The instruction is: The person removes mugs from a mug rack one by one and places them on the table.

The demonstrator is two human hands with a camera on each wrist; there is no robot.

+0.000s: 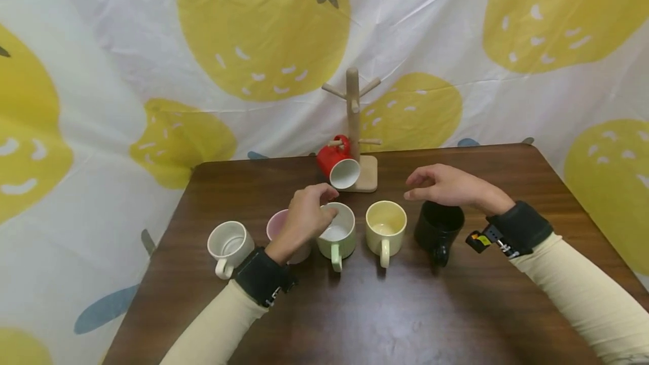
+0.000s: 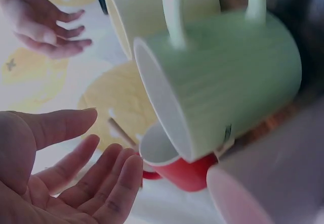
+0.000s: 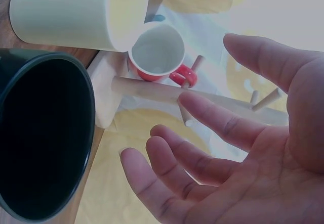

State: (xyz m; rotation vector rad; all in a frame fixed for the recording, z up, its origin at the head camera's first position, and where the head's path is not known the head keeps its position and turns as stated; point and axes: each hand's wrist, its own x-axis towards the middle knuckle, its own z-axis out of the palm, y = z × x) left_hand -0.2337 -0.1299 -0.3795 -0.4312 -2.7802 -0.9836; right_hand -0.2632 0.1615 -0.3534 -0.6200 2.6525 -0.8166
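Note:
My left hand [image 1: 307,216] hovers over the pink mug [image 1: 277,224] and the green mug [image 1: 338,232], its fingers loosely bent and holding nothing. In the left wrist view the green mug [image 2: 223,77] is beyond the fingertips. My right hand [image 1: 448,187] is above the black mug [image 1: 440,230], fingers relaxed around bare air; the right wrist view shows the mug's dark mouth [image 3: 48,138] beside them. Between the hands stands a yellow mug [image 1: 386,230], handle toward me. A red mug [image 1: 334,161] hangs by its handle from a lower peg of the wooden mug tree [image 1: 353,123].
A white mug [image 1: 229,246] stands at the left end of the row. The mug tree's square base [image 1: 367,176] sits near the back edge of the brown wooden table [image 1: 375,314]. Behind it hangs a white cloth [image 1: 405,16] printed with yellow fruit.

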